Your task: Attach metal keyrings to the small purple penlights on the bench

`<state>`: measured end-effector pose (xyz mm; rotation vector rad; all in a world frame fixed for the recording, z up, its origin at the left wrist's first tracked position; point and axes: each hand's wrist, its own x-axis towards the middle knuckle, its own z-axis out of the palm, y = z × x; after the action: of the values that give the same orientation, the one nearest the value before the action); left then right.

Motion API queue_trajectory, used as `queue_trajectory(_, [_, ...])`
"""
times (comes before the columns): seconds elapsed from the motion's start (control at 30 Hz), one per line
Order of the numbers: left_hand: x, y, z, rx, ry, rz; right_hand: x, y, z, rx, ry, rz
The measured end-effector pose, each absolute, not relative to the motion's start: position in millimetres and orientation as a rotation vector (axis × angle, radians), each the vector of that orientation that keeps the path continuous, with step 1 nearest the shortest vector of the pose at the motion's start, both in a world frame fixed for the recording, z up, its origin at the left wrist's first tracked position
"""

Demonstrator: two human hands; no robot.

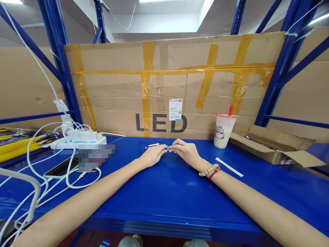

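Observation:
My left hand (153, 154) and my right hand (187, 153) meet above the middle of the blue tabletop (154, 195). Thumb and fingers of each are pinched together, fingertips nearly touching. Between them shows a small blue and silver pen part (168, 149), too small to make out fully; both hands grip it. Just behind my left hand lies a slim pen piece (152, 146), white with a dark blue end, partly hidden by the fingers. A beaded bracelet (208, 170) and a red cord circle my right wrist. Some dark purple thing shows under my right palm, mostly hidden.
A drink cup (223, 132) with a red straw stands back right, beside an open cardboard box (269, 145). A white strip (229, 167) lies near my right wrist. At left are a phone (61, 168), a power strip (79, 139) and tangled white cables. Taped cardboard (115, 96) walls the back.

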<state>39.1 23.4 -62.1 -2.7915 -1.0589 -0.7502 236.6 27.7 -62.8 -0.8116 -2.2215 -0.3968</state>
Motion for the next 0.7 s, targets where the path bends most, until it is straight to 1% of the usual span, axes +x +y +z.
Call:
queue_trajectory(0.23, [39.1,23.6,-63.3,-2.774,-1.023,-0.804,235.3,29.1,-65.2,-0.763,-2.181,-0.432])
queue_trajectory(0.37, [39.8,20.4,-61.2,-2.762,-1.012,-0.786,233.4,29.5,-65.6,-0.810,-2.184,-0.444])
queue_trajectory(0.7, [39.6,22.2,-62.7,-2.679,-0.952,-0.802,226.8,25.1,-64.9,-0.810,-2.228,-0.207])
